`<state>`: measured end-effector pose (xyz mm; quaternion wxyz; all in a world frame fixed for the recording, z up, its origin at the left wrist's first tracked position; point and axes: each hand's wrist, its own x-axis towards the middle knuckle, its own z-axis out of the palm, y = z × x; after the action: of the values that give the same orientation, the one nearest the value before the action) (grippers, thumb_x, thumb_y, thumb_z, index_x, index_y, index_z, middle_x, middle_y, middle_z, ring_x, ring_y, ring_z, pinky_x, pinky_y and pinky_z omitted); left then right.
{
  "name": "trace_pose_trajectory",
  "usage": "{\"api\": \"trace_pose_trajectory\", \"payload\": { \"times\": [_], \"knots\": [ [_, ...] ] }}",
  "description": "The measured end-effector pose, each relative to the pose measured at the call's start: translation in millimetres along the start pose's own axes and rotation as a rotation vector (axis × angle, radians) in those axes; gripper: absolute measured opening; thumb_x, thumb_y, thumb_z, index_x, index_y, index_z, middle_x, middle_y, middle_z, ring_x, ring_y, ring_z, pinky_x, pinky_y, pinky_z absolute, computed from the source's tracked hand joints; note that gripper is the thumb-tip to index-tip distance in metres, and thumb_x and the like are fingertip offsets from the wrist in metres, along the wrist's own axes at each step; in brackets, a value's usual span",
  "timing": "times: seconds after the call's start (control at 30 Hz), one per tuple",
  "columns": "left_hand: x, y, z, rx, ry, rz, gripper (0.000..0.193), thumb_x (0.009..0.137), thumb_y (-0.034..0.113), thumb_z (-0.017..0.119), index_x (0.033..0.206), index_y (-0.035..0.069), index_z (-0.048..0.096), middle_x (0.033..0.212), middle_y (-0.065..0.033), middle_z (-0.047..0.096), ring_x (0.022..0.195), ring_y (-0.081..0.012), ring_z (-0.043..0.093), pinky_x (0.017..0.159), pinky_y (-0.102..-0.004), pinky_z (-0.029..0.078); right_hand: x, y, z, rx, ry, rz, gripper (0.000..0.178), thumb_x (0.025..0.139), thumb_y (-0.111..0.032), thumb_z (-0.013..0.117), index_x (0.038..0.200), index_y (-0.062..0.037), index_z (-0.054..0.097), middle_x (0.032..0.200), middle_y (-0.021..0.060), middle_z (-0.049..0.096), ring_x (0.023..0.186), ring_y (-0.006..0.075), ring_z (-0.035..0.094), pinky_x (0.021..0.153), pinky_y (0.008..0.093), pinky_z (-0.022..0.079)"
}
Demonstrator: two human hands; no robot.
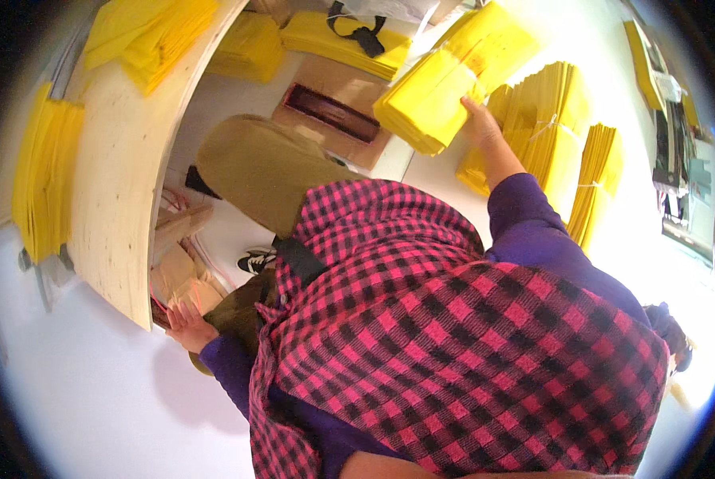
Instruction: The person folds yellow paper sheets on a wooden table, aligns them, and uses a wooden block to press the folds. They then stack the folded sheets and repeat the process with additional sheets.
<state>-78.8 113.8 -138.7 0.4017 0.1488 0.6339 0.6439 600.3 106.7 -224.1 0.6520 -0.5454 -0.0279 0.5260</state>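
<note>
"What does the head view give you on the right side?"

"I see the right hand (484,132) with its grip clamped on the near edge of a bundle of flat yellow sheets (453,76). The thumb lies along that edge; the rest of the fingers I can't make out fully. The bundle is in the upper part of my view, tilted, its lower end near a cardboard box (333,112) with a long dark slot."

"And the left?"

"The left hand (188,326) is low on the left, grip apart, fingers spread. It's just beside the near end of a pale wooden desk (122,152); I can't tell whether they touch."

"Anything around them?"

"To the right of the held bundle I have a big yellow stack (553,104) tied with white string, and a narrower tied stack (597,180) beside it. A loose yellow pile (150,44) lies at the desk's far end, and another yellow stack (50,172) is along its left edge. Near the top, a black strap (361,33) rests over more yellow sheets (317,36)."
</note>
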Motion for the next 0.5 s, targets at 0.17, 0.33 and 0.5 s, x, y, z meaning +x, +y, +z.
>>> {"api": "trace_pose_trajectory", "payload": {
  "times": [0.17, 0.33, 0.5],
  "knots": [
    [3.0, -1.4, 8.8, 0.062, 0.023, -0.051, 0.062, 0.094, 0.049, 0.018, 0.131, 0.001, 0.034, 0.139, -0.0179, 0.028, 0.126, -0.0339, 0.032, 0.105, -0.0466, 0.027, 20.8, 40.5, -41.2, -0.039, 0.060, 0.071, 0.046, 0.085, -0.016, 0.056, 0.127, -0.0061, 0.041, 0.123, 0.0071, 0.051, 0.112, 0.0243, 0.048, 0.097, 0.0400, 0.036],
    [7.3, -1.9, 19.7, 0.188, 0.037, -0.107, 0.063, 0.094, 0.051, 0.018, 0.131, 0.002, 0.034, 0.139, -0.0173, 0.030, 0.125, -0.0331, 0.034, 0.105, -0.0452, 0.027, 43.7, 60.4, -60.7, -0.064, 0.074, 0.144, 0.045, 0.087, -0.014, 0.054, 0.128, -0.0057, 0.039, 0.126, 0.0079, 0.049, 0.115, 0.0234, 0.046, 0.098, 0.0386, 0.036],
    [9.7, -7.0, 21.9, 0.302, 0.064, -0.144, 0.065, 0.093, 0.054, 0.017, 0.131, 0.004, 0.034, 0.139, -0.0157, 0.031, 0.125, -0.0315, 0.035, 0.104, -0.0444, 0.027, 65.3, 76.0, -82.7, -0.076, 0.082, 0.225, 0.044, 0.088, -0.016, 0.053, 0.128, -0.0021, 0.039, 0.126, 0.0093, 0.049, 0.115, 0.0240, 0.047, 0.099, 0.0375, 0.034]
  ]
}}
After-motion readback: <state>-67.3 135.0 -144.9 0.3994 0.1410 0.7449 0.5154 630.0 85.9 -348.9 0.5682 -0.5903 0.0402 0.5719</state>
